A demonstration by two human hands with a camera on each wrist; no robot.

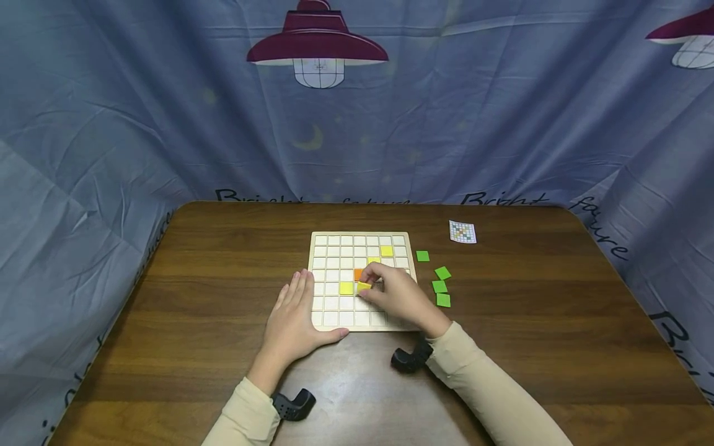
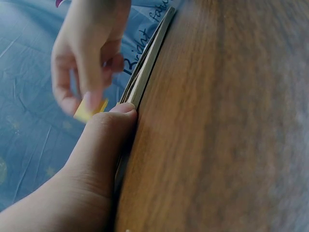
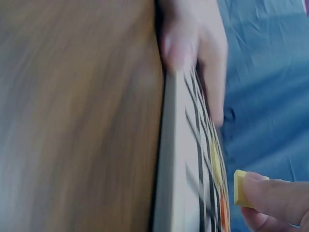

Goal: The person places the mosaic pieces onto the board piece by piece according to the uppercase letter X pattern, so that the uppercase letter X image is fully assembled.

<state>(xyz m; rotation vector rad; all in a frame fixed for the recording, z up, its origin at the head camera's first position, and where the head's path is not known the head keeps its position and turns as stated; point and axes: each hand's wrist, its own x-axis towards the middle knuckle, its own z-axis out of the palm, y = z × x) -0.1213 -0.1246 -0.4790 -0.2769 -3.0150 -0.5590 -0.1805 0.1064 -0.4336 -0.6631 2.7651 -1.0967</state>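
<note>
A pale square grid board [image 1: 331, 305] lies on the table. My left hand [image 1: 292, 322] rests at its lower-left corner, fingers straight along the left edge and thumb on the near edge. Between thumb and fingertips my right hand [image 1: 398, 294] pinches a yellow square tile [image 3: 238, 188], held just above the board's cells. An orange tile [image 1: 357, 274] sits in a cell right behind that tile. Another yellow tile [image 1: 346, 288] lies to its left, and one more yellow tile [image 1: 387, 251] is at the upper right. My right hand partly hides the board's right side.
Right of the board lie several loose green tiles, among them a green tile [image 1: 423, 256] near its edge and another green tile [image 1: 443, 300] closer to me. Behind them is a small printed pattern card [image 1: 462, 232]. A blue curtain [image 1: 357, 136] hangs behind the wooden table [image 1: 223, 266].
</note>
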